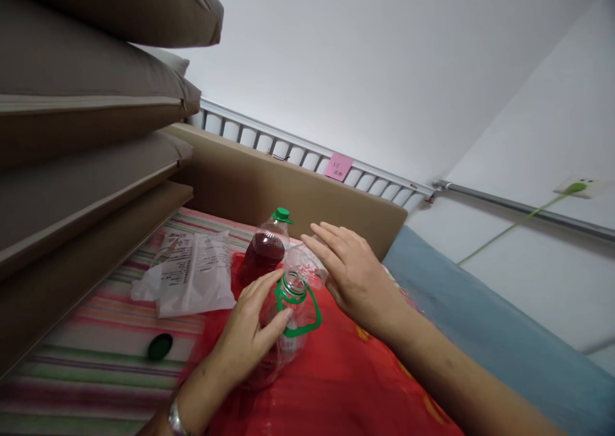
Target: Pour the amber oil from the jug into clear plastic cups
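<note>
My left hand [252,327] is wrapped around a clear plastic bottle [288,346] near its neck. The bottle is uncapped, tilted, and has a green carry handle [307,327] around its neck. My right hand [353,273] is curved over a clear cup [303,263] with red markings, its fingers long across the top. The cup is tipped close to the open bottle mouth; part of it is hidden by the hand. Behind them stands a second bottle [264,250] of dark red liquid, closed with a green cap [282,214].
A loose dark green cap [159,346] lies on the striped cloth [110,372]. A printed white plastic bag [195,273] rests behind it. Red plastic sheeting [346,385] spreads under the bottles. Stacked cushions [91,161] rise at left; a brown board [288,180] stands behind.
</note>
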`<state>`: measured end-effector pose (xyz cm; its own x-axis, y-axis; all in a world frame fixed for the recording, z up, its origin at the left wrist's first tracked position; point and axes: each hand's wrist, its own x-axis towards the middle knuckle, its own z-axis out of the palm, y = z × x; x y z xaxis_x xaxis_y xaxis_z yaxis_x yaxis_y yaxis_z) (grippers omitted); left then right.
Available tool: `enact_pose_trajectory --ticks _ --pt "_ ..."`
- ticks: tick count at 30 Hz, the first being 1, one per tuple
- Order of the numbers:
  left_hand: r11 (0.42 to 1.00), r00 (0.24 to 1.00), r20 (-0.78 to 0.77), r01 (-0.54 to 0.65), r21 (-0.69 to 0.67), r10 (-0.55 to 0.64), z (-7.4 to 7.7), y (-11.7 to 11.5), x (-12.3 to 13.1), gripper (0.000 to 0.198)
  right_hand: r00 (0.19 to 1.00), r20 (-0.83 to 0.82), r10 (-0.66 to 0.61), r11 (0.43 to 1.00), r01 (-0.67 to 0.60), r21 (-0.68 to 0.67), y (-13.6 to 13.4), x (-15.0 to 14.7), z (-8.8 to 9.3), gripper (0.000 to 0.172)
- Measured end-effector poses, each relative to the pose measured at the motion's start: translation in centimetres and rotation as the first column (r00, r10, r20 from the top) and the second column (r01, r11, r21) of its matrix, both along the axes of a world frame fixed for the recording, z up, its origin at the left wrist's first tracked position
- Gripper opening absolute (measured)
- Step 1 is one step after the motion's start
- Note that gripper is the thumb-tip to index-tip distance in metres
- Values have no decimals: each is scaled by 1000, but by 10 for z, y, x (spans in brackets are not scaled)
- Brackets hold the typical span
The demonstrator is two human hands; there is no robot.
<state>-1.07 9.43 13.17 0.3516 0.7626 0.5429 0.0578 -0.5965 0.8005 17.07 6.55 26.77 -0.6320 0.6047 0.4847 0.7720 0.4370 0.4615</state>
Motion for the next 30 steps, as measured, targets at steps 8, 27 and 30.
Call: enact_pose_trajectory --ticks 8,27,30 --pt "1000 1000 8 -8 -21 8 0 1 0 50 728 -675 -120 958 -93 -271 22 33 -33 54" --pt "978 974 -92 -208 -1 207 -15 1 -3 49 -167 -889 -427 886 122 -448 122 114 -284 41" --pt "975 970 -124 -216 -47 209 -17 1 -4 51 -136 -916 -378 909 132 -395 84 128 -284 29"
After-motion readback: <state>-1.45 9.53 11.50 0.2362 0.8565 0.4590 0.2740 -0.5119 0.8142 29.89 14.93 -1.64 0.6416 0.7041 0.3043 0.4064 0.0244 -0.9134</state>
